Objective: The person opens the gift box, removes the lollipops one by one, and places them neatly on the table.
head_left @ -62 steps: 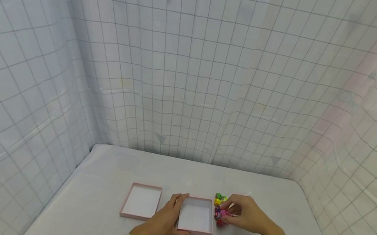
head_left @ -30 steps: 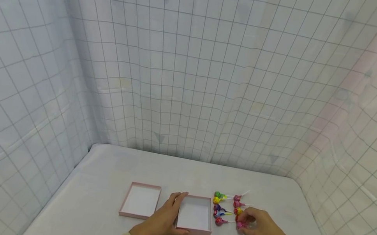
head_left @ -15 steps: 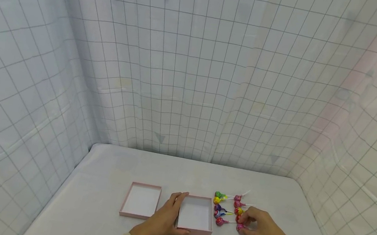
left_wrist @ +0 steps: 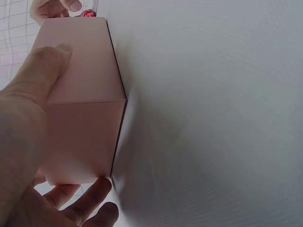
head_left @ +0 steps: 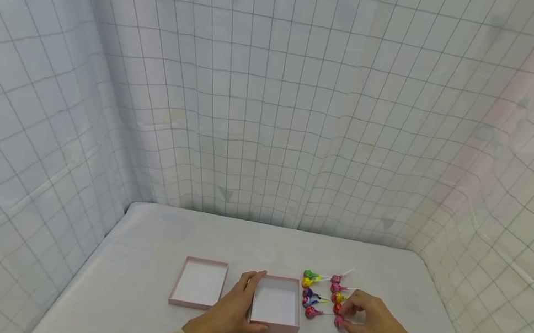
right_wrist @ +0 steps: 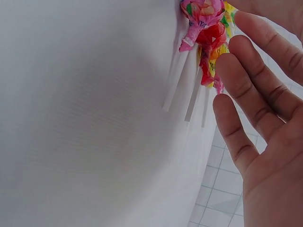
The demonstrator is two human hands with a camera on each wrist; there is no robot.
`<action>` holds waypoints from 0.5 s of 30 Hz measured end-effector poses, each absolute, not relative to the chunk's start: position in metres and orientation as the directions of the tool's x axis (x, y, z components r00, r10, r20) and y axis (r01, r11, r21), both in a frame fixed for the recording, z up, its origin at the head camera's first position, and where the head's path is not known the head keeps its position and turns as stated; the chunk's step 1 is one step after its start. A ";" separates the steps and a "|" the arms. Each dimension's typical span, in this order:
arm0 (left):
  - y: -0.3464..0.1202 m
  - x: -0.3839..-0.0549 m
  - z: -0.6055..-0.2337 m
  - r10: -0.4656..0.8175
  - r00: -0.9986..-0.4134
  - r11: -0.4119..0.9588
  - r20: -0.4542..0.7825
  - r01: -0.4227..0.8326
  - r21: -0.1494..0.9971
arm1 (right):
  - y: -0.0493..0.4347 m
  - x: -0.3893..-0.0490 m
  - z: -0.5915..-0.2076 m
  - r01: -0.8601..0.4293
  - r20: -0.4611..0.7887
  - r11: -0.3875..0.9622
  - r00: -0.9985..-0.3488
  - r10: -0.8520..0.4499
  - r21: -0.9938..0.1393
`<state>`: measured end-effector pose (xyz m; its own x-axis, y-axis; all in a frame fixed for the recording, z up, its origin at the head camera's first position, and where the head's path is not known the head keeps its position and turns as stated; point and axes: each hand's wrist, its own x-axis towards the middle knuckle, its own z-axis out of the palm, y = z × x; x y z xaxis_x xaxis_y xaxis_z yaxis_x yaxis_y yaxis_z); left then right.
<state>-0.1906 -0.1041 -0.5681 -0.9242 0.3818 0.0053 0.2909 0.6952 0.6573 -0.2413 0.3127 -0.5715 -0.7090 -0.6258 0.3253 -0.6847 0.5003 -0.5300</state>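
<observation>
My left hand (head_left: 231, 309) grips the left side of a pink box (head_left: 283, 330) with a white inside. In the left wrist view the thumb lies on one face of the box and the fingers wrap the adjoining side. My right hand (head_left: 373, 321) is low over the right-hand column of wrapped lollipops. Its thumb and index tips are apart, beside a pink lollipop (head_left: 339, 322) and a red lollipop (head_left: 337, 308). The right wrist view shows the other fingers (right_wrist: 232, 127) loosely extended, with the pink lollipop's head (right_wrist: 203, 12) cut off by the frame edge.
A shallow pink-edged lid (head_left: 198, 283) lies left of the box, white inside up. Several lollipops, including a green one (head_left: 309, 274) and a red one (head_left: 311, 312), form another column along the box's right side. Gridded white curtains (head_left: 271, 133) enclose the white table (head_left: 152, 241).
My right hand moved right, from beside the box to the right-hand lollipops, about one second ago. Since then the pink lollipop has shifted slightly toward the near left. The left hand stays put.
</observation>
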 end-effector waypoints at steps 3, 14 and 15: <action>-0.105 -0.191 -0.568 0.378 -0.926 0.698 0.004 0.288 0.655 | 0.312 -0.240 -0.571 -0.691 0.342 0.497 -0.706 -0.620 -0.526; -0.109 -0.188 -0.567 0.390 -0.919 0.673 0.052 0.323 0.666 | 0.295 -0.232 -0.559 -0.668 0.353 0.543 -0.737 -0.576 -0.509; -0.110 -0.187 -0.566 0.389 -0.920 0.672 0.048 0.319 0.669 | 0.293 -0.231 -0.558 -0.669 0.360 0.544 -0.738 -0.571 -0.507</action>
<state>-0.1872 -0.1097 -0.5660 -0.9200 0.3889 0.0479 0.3188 0.6719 0.6686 -0.2307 0.2926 -0.5580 -0.7375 -0.5712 0.3603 -0.6688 0.5437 -0.5071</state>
